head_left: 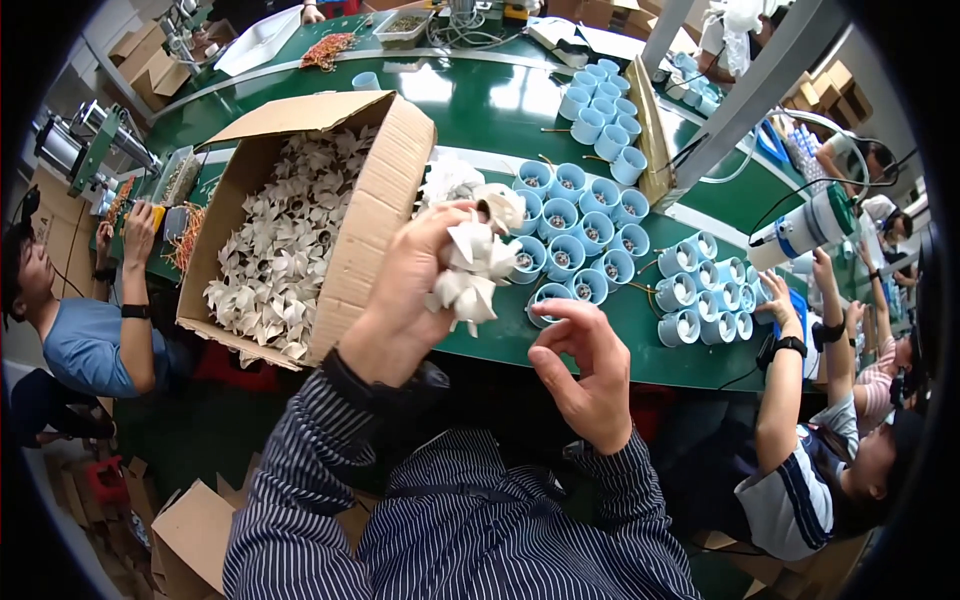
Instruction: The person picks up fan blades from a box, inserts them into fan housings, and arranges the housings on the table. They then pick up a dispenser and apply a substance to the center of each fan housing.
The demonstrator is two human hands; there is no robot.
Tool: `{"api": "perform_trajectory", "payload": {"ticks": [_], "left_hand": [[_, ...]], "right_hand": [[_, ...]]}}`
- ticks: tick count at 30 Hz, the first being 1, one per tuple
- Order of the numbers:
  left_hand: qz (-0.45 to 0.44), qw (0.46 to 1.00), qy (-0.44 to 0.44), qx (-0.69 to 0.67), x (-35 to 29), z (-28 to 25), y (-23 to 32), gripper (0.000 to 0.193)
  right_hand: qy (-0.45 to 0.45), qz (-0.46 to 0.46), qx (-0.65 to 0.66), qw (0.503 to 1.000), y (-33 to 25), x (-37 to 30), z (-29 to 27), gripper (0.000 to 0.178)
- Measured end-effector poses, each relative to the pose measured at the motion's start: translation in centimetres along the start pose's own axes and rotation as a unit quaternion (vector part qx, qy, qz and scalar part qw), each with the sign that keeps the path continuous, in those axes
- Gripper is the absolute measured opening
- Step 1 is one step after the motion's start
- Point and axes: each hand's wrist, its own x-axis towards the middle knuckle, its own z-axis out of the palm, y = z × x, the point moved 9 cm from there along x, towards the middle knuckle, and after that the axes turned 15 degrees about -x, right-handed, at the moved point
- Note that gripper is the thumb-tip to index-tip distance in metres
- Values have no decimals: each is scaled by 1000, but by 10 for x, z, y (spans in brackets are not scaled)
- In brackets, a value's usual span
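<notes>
My left hand (405,285) is closed round a small bunch of white bladed plastic parts (472,265), shaped like little fans or petals. It is held just right of an open cardboard box (385,165) filled with many of the same white parts (285,235). My right hand (588,375) is at the near edge of a group of light-blue cups (562,255), its thumb and forefinger apart and nothing visible between them. Its fingertips overlap the nearest cup (548,296); I cannot tell whether they touch it. Small metallic-looking parts show inside several of these cups.
More blue cups (597,110) stand farther back beside a cardboard strip (650,135). Cups with white parts inside (690,290) stand at the right, near a co-worker's raised hands (785,305). Another person (95,330) works at the left. A grey post (745,100) rises at the right.
</notes>
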Motion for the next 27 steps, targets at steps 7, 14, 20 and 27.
{"api": "perform_trajectory", "payload": {"ticks": [7, 14, 20, 27], "left_hand": [[-22, 997, 49, -47, 16, -19, -80, 23], [-137, 981, 15, -140, 25, -24, -110, 30], [-171, 964, -42, -199, 42, -17, -110, 37], [-171, 951, -19, -256, 61, -5, -124, 40]], "right_hand": [[102, 84, 66, 989, 32, 16, -18, 23], [34, 150, 49, 987, 70, 26, -20, 14], [92, 57, -87, 990, 58, 43, -29, 15], [213, 27, -129, 968, 66, 42, -35, 16]]}}
